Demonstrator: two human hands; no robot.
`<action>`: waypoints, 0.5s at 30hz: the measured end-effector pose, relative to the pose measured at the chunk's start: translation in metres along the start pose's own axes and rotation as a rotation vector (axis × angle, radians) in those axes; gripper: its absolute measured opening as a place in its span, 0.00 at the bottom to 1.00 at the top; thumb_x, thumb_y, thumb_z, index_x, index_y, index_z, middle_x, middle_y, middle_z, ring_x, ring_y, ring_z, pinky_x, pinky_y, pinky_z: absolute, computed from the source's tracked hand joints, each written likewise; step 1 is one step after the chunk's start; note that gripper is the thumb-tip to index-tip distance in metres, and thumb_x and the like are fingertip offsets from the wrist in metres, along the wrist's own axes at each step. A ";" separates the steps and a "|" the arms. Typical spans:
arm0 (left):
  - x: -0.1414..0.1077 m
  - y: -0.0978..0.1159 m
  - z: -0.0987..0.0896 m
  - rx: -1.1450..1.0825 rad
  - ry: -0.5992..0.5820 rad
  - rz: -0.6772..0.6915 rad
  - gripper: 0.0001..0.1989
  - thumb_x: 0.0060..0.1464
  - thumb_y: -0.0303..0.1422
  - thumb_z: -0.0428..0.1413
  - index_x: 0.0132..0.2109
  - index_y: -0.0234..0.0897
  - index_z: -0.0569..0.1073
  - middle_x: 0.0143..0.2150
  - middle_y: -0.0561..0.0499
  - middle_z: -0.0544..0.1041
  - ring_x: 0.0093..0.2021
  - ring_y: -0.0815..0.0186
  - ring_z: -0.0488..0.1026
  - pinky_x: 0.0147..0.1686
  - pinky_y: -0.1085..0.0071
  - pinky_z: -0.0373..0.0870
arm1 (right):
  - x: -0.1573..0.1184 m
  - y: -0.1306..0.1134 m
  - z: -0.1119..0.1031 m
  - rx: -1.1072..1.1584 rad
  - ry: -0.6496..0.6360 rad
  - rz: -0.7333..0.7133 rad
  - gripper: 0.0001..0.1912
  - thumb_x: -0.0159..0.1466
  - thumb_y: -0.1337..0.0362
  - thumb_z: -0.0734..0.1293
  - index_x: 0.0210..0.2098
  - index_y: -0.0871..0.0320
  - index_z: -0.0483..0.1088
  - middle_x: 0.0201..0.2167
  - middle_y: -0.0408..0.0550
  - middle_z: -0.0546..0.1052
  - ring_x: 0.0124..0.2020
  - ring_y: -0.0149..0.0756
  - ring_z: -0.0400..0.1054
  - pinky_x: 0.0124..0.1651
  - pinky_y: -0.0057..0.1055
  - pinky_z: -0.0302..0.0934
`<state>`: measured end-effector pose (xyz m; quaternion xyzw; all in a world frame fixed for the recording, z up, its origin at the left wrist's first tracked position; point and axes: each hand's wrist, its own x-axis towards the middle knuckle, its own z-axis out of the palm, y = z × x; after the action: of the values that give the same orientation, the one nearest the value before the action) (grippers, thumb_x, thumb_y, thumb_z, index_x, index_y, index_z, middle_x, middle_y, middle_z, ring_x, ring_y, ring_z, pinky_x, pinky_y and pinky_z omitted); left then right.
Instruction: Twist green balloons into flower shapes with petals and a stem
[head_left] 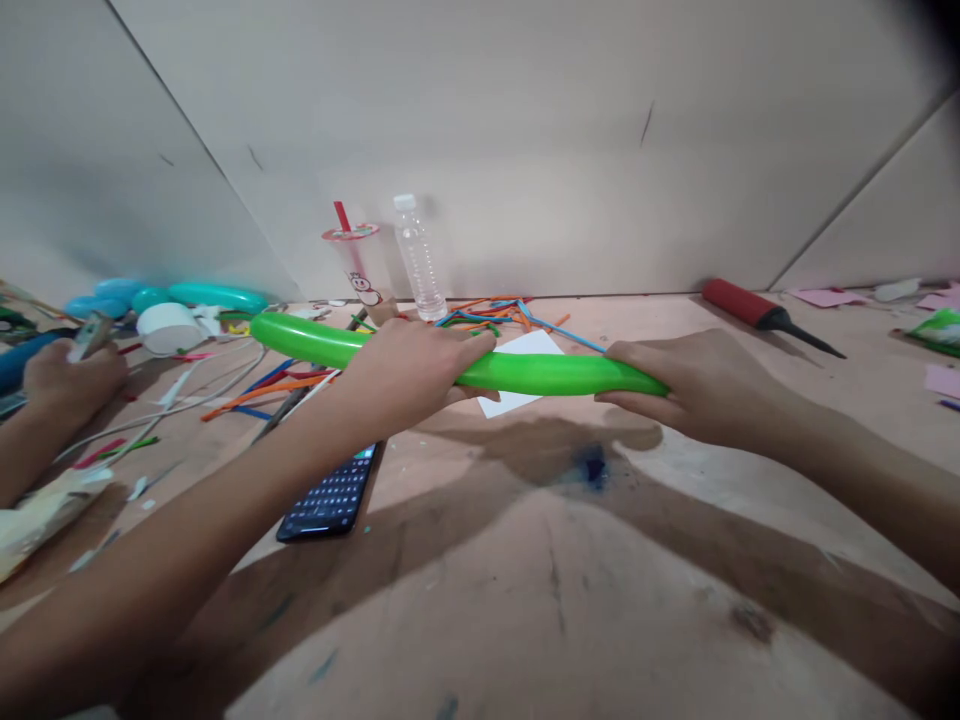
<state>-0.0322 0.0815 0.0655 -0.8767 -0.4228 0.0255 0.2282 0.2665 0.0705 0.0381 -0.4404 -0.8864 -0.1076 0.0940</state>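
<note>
Closest to the camera, forearms: the left forearm [187,540] slants up from the lower left corner, the right forearm [832,455] comes in from the right edge; both angle inward and appear raised above the table [480,600].
Phone: lies under the left forearm, partly hidden, its screen showing a keyboard [330,500].
Left hand: back upward, thumb and fingers curled round the balloon's middle stretch, no wider than the tube; left hand [416,365].
Right hand: fingers and thumb close about the tapering end, facing the other hand across a bare span of green; right hand [697,390].
Green balloon: held level-ish between both hands, its rounded end pointing left past the grip [536,373].
Progress: inflation looks done; no twist or fold shows along the visible tube, so any shaping seems not yet made. Whether the end is knotted cannot be told, being hidden in the fingers.
White paper: on the table behind the balloon [529,343].
Limp balloons: scattered strips behind the left arm [262,394].
Farther back: a co-worker's hand [75,370] at left, red pump [739,303] at right, cup [364,265] and bottle [420,255] near the wall [525,130].
</note>
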 end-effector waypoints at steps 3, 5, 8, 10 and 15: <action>0.000 0.000 -0.004 0.026 -0.041 0.007 0.17 0.66 0.39 0.51 0.59 0.43 0.69 0.40 0.45 0.81 0.40 0.51 0.78 0.33 0.65 0.67 | -0.001 0.002 0.003 0.032 -0.004 -0.029 0.23 0.73 0.48 0.54 0.44 0.55 0.74 0.35 0.51 0.82 0.31 0.44 0.73 0.30 0.33 0.52; 0.000 0.001 -0.004 0.024 -0.056 0.027 0.14 0.66 0.37 0.51 0.55 0.42 0.71 0.37 0.45 0.81 0.39 0.51 0.78 0.32 0.66 0.66 | -0.001 0.004 0.004 0.021 -0.030 -0.041 0.21 0.74 0.52 0.54 0.45 0.56 0.74 0.34 0.51 0.81 0.30 0.43 0.73 0.30 0.33 0.52; 0.001 0.001 0.000 0.023 -0.090 0.038 0.09 0.64 0.34 0.52 0.49 0.40 0.74 0.34 0.46 0.80 0.35 0.52 0.78 0.31 0.66 0.65 | 0.000 0.003 0.005 -0.018 -0.081 -0.045 0.21 0.74 0.55 0.53 0.44 0.57 0.74 0.31 0.51 0.80 0.28 0.43 0.72 0.30 0.33 0.52; 0.002 0.001 0.004 -0.007 -0.104 0.034 0.08 0.64 0.34 0.53 0.47 0.40 0.74 0.35 0.47 0.80 0.34 0.54 0.78 0.30 0.66 0.65 | 0.001 0.001 0.004 -0.020 -0.101 -0.044 0.21 0.73 0.52 0.54 0.46 0.57 0.73 0.32 0.52 0.81 0.28 0.43 0.72 0.29 0.32 0.52; 0.001 0.006 0.009 -0.136 0.045 0.058 0.16 0.62 0.42 0.54 0.51 0.36 0.72 0.45 0.43 0.80 0.45 0.52 0.77 0.38 0.63 0.69 | 0.000 -0.006 0.006 -0.036 -0.106 -0.008 0.25 0.70 0.43 0.58 0.49 0.56 0.71 0.37 0.53 0.82 0.32 0.47 0.75 0.29 0.33 0.51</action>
<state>-0.0299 0.0822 0.0553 -0.9024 -0.3927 -0.0161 0.1767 0.2608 0.0684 0.0321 -0.4437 -0.8897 -0.1002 0.0385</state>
